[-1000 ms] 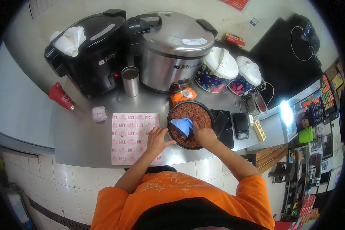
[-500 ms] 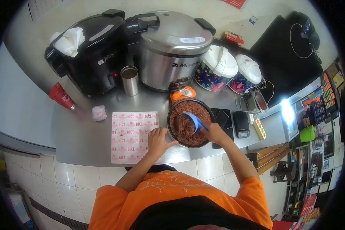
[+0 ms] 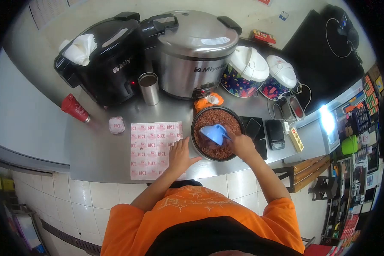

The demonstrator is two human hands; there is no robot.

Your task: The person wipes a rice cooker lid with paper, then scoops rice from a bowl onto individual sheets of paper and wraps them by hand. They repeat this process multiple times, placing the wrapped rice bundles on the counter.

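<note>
My right hand (image 3: 243,146) is closed round the handle of a blue scoop (image 3: 214,133). The scoop is tilted over a round dark-rimmed pot of reddish-brown rice (image 3: 219,115), its blue underside showing. With fingers spread, my left hand (image 3: 181,155) lies over the right edge of the printed wrapping paper (image 3: 153,145), its thumb pointing at the pot's rim. A small wrapped packet (image 3: 117,125) sits on the steel table left of the paper. Behind the pot is a crumpled orange and white cloth (image 3: 208,101).
Two large rice cookers, one black (image 3: 111,64) and one steel (image 3: 196,55), stand at the back with a metal cup (image 3: 149,89) before them. Two patterned cookers (image 3: 245,72) are farther right. A red tumbler (image 3: 75,108), a small scale (image 3: 275,134) and a power strip (image 3: 296,140) flank the work area.
The scoop has turned over in my right hand, from its open side facing up to its blue underside showing, and sits slightly farther left over the rice. My left hand stays by the paper.
</note>
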